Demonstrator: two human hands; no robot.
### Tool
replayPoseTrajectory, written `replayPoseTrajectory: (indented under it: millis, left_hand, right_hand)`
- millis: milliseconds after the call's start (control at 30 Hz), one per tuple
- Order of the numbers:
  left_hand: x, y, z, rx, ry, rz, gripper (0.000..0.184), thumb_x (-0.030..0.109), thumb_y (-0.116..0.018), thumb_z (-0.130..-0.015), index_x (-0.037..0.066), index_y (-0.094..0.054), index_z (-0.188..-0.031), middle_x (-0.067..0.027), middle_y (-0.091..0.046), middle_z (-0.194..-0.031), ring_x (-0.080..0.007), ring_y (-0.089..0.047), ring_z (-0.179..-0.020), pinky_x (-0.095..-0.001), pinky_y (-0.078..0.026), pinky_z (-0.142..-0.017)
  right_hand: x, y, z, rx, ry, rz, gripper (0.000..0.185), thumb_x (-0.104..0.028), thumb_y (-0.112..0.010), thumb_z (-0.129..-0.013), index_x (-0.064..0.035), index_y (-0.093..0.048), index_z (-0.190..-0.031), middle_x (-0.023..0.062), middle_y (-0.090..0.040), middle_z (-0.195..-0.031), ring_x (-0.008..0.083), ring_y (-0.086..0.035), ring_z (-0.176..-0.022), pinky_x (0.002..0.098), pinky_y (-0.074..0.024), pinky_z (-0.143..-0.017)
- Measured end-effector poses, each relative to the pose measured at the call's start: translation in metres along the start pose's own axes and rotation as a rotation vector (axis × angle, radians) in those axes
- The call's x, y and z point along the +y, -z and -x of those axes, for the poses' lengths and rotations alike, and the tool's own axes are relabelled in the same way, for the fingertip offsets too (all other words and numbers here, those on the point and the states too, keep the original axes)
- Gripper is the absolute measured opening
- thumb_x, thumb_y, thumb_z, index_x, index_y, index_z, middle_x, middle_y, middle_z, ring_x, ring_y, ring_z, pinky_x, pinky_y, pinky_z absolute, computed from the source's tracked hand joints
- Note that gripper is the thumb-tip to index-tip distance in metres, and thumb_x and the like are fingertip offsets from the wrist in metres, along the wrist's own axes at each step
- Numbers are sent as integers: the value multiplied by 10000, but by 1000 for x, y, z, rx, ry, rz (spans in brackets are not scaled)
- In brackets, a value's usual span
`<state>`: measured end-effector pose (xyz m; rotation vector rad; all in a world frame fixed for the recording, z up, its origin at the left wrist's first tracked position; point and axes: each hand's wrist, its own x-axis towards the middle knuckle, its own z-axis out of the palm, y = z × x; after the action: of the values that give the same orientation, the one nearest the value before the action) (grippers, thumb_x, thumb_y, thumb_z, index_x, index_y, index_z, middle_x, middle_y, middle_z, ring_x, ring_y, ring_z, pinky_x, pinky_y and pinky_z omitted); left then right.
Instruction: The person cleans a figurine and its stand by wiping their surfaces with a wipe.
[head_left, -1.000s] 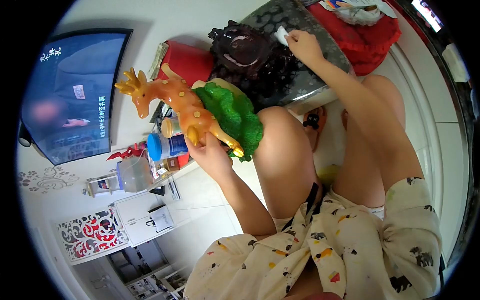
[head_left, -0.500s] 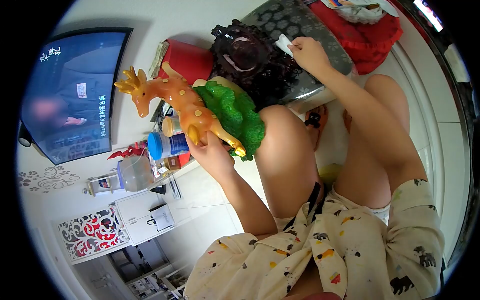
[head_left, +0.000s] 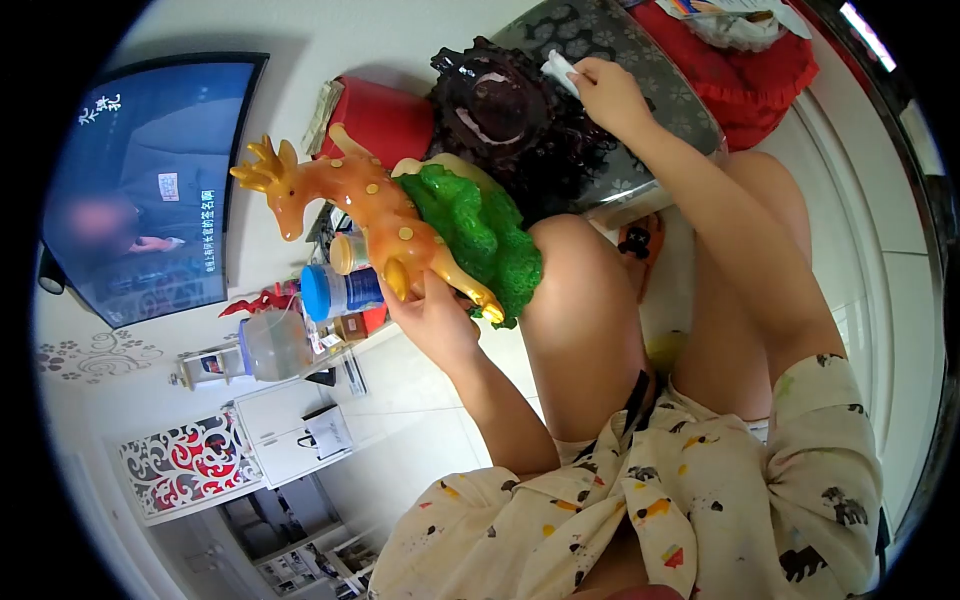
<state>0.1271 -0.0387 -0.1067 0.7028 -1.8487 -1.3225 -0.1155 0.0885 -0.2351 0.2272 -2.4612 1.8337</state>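
Observation:
My left hand [head_left: 432, 318] grips the lower body of an orange deer figurine [head_left: 375, 210] with gold antlers and spots. Its green leafy base [head_left: 475, 235] leans against my left thigh. My right hand [head_left: 608, 95] pinches a white tissue [head_left: 560, 72] at the edge of a dark, glossy carved piece [head_left: 495, 100]. That carved piece rests on a table with a dark floral cover [head_left: 655, 95].
A red box [head_left: 378, 120] stands behind the deer. Beside it are a blue-lidded container [head_left: 325, 293] and a clear jar [head_left: 275, 345]. A television [head_left: 150, 190] is at the left; a red cloth item [head_left: 745, 85] lies at the upper right.
My right hand has moved slightly up and left with the tissue along the dark piece. The view has shifted a little, and my left hand keeps its hold on the deer.

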Motion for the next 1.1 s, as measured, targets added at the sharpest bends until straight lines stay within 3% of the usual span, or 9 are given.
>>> replayPoseTrajectory:
  millis: [67,200,267,567,733,833,1033,1100]
  left_hand:
    - [-1,3,0,-10,6,5,468,-40,-481,-868,-17,-429,-1332,-56,-599,-798,-56,-494,-505,-189,-390,-411]
    - [2,2,1,-8,16,-12,449,-31,-494,-873,-13,-439,-1318,-19,-550,-715,-54,-473,-481,-191,-386,-406]
    - [0,4,0,-13,13,-40,452,-29,-497,-875,-11,-438,-1322,-20,-548,-712,-55,-471,-480,-192,-385,-405]
    - [0,3,0,-32,-4,-35,485,-49,-477,-868,-12,-412,-1348,-118,-624,-962,-80,-543,-550,-191,-416,-423]
    - [-2,1,-1,-12,-20,-17,474,-57,-468,-863,-13,-425,-1333,-113,-624,-956,-80,-550,-567,-192,-411,-422]
    - [-1,2,-1,-10,1,-32,465,-57,-469,-862,-14,-431,-1323,-111,-625,-951,-79,-552,-573,-193,-414,-425]
    - [-7,4,-4,-20,-8,-18,443,-50,-479,-862,-16,-448,-1302,-104,-628,-923,-76,-543,-568,-194,-413,-426]
    - [-6,6,-2,-26,-12,-10,438,-49,-481,-863,-17,-450,-1299,-105,-630,-924,-77,-547,-573,-194,-416,-428]
  right_hand:
    - [0,-13,1,-34,-46,15,211,-255,-567,-940,-85,-663,-1019,144,-666,-828,307,-634,-757,391,-476,-715]
    - [-2,-16,2,-45,-99,33,191,-246,-573,-932,-92,-683,-960,153,-678,-919,365,-644,-884,455,-494,-782]
    - [6,-14,-3,-90,-61,61,198,-266,-581,-930,-101,-686,-965,135,-681,-910,351,-647,-881,445,-496,-783]
    - [37,5,-11,-290,32,-20,242,-316,-619,-916,-93,-683,-982,135,-673,-868,324,-638,-823,413,-483,-731]
    - [27,27,5,-359,36,-86,203,-273,-630,-911,-82,-674,-967,129,-676,-806,313,-633,-763,400,-479,-704]
    - [11,40,26,-310,87,38,146,-169,-618,-926,-30,-630,-969,83,-610,-688,166,-531,-628,304,-428,-635]
    - [17,64,13,-339,149,118,193,-219,-643,-904,-37,-659,-965,126,-652,-744,204,-573,-646,347,-466,-645]
    - [22,75,3,-260,160,75,237,-260,-632,-910,-35,-669,-974,113,-659,-760,200,-586,-652,342,-474,-639]
